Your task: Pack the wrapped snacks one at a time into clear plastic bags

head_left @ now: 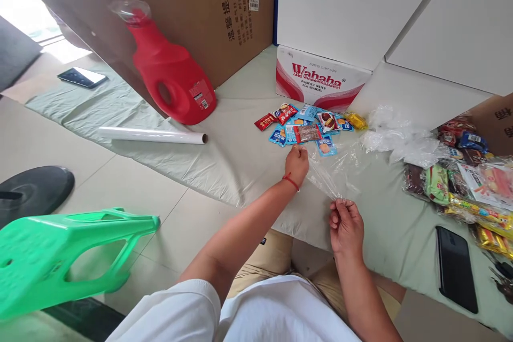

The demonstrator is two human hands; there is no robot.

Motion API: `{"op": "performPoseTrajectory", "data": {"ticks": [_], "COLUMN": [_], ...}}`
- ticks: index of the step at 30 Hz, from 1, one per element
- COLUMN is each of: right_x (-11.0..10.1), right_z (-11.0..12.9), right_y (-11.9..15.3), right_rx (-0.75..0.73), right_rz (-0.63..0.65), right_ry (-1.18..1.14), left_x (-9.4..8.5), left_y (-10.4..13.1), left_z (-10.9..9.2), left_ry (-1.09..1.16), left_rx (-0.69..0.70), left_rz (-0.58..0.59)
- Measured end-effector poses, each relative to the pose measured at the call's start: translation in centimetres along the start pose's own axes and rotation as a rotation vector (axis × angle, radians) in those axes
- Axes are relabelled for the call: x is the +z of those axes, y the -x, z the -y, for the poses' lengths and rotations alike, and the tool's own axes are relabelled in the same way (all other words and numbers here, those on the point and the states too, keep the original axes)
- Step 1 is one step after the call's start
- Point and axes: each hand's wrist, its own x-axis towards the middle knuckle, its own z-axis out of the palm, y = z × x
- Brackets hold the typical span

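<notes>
A clear plastic bag (pixel 334 176) is stretched between my two hands, low over the cloth-covered surface. My left hand (pixel 297 165), with a red cord at the wrist, is closed on the bag's left edge, just below a pile of small snack packets (pixel 306 133). Nearer to my body, my right hand (pixel 347 224) pinches the bag's gathered lower part, palm turned up. Nothing can be made out inside the bag. The pile holds blue, red and yellow packets. Crumpled clear bags (pixel 401 136) lie to its right.
Behind the packets stands a Wahaba box (pixel 320 81). More wrapped snacks (pixel 460 181) and a black phone (pixel 457 268) are at the right. On the left are a red jug (pixel 180 77), a white roll (pixel 154 135), another phone (pixel 83 77) and a green stool (pixel 36 256) on the floor.
</notes>
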Motion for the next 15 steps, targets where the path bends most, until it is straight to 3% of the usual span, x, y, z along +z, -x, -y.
{"op": "performPoseTrajectory", "data": {"ticks": [8,12,13,15], "right_x": [0.3,-0.4,-1.0,-2.6], "right_z": [-1.2,-2.1,-2.0,-1.3], "right_y": [2.5,4.4,4.5,3.9], "right_rx": [-0.019,0.060,0.027,-0.135], "right_rz": [0.038,0.207,0.212,0.088], "right_ry": [0.103,0.332,0.409,0.570], "left_x": [-1.8,-3.8,-4.3,-5.3], "left_y": [-0.1,0.5,0.8,1.3], "left_z": [2.2,2.5,2.4,2.2], "left_ry": [0.003,-0.028,-0.050,-0.098], "left_rx": [-0.004,0.018,0.030,0.053], "left_rz": [0.005,0.006,0.008,0.013]}}
